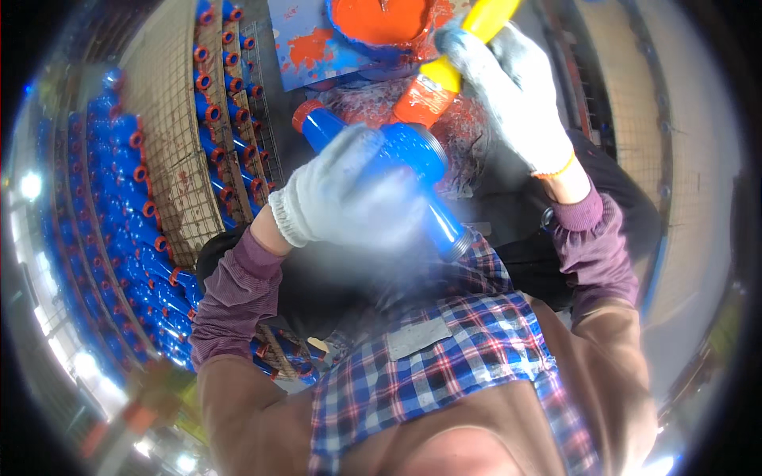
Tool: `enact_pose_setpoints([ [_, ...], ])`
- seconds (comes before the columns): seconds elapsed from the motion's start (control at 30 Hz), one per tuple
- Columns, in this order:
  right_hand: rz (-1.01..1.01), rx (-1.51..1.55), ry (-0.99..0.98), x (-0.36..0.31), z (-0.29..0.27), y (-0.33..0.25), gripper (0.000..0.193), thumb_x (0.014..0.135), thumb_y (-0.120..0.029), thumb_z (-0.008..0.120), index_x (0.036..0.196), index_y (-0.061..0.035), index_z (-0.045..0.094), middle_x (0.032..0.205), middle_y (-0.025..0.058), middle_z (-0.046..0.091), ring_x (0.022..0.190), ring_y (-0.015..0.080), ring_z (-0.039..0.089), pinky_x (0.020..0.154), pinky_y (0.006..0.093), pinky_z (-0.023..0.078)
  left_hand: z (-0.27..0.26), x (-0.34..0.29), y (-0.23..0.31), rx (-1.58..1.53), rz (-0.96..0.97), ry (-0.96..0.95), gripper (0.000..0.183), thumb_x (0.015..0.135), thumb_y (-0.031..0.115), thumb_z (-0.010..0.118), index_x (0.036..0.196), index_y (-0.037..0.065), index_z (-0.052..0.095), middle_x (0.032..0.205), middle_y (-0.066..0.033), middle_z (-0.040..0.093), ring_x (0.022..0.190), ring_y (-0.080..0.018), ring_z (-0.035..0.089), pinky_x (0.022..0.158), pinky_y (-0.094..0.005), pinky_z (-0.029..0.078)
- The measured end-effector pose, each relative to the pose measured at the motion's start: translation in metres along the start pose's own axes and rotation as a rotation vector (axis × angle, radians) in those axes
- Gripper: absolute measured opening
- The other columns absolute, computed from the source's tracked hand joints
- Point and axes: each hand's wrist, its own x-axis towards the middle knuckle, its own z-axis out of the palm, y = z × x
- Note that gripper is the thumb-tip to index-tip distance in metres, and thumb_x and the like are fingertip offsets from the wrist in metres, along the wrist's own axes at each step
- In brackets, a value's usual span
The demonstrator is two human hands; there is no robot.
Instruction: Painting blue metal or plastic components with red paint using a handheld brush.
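Observation:
A glossy blue T-shaped pipe fitting point(417, 152) lies slanted in front of my body, its far-left end coated orange-red. Threads show on its right-hand branch and on the end nearest me. My left hand point(345, 194), in a white glove smeared by motion, is closed over the fitting's left side and hides part of it. In my right hand point(512, 99), also gloved, a yellow-handled paintbrush point(447, 73) is gripped. Its orange-coated bristles point down at the fitting's far side; whether they touch it I cannot tell.
Beyond my hands a tub of orange paint point(381, 20) stands by a paint-spattered board point(298, 51). Crumpled, paint-stained plastic sheeting point(357, 99) lies below it. Mesh racks point(178, 143) at the left carry many blue fittings point(119, 182) with orange ends. A pale panel point(643, 87) stands at the right.

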Motion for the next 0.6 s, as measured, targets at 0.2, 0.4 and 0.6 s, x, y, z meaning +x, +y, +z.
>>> enact_pose_setpoints([
  [0.2, -0.266, 0.295, 0.257, -0.037, 0.01, 0.028, 0.021, 0.093, -0.009, 0.06, 0.111, 0.0023, 0.058, 0.097, 0.0101, 0.067, 0.087, 0.016, 0.065, 0.078, 0.0263, 0.052, 0.0, -0.004, -0.009, -0.046, -0.185, 0.097, 0.053, 0.066, 0.019, 0.08, 0.116, 0.02, 0.061, 0.121, -0.0112, 0.051, 0.105, -0.0364, 0.052, 0.08, -0.0421, 0.054],
  [0.4, -0.378, 0.23, 0.389, -0.063, 0.021, 0.024, 0.021, 0.091, 0.004, 0.05, 0.111, 0.0037, 0.054, 0.097, 0.0098, 0.058, 0.082, 0.0139, 0.06, 0.072, 0.024, 0.05, -0.002, 0.015, 0.009, -0.185, -0.649, 0.231, 0.096, 0.053, 0.023, 0.093, 0.132, 0.006, 0.041, 0.123, -0.0156, 0.048, 0.111, -0.0318, 0.053, 0.095, -0.0416, 0.046],
  [0.6, -0.526, -0.143, 0.467, -0.077, 0.025, 0.036, 0.022, 0.08, -0.003, 0.064, 0.102, -0.0009, 0.061, 0.097, 0.0142, 0.063, 0.088, 0.0291, 0.06, 0.079, 0.0375, 0.049, 0.001, 0.029, 0.008, -0.801, -1.384, 0.313, 0.102, 0.058, 0.032, 0.091, 0.134, -0.004, 0.034, 0.13, -0.0195, 0.046, 0.115, -0.027, 0.055, 0.097, -0.04, 0.048],
])
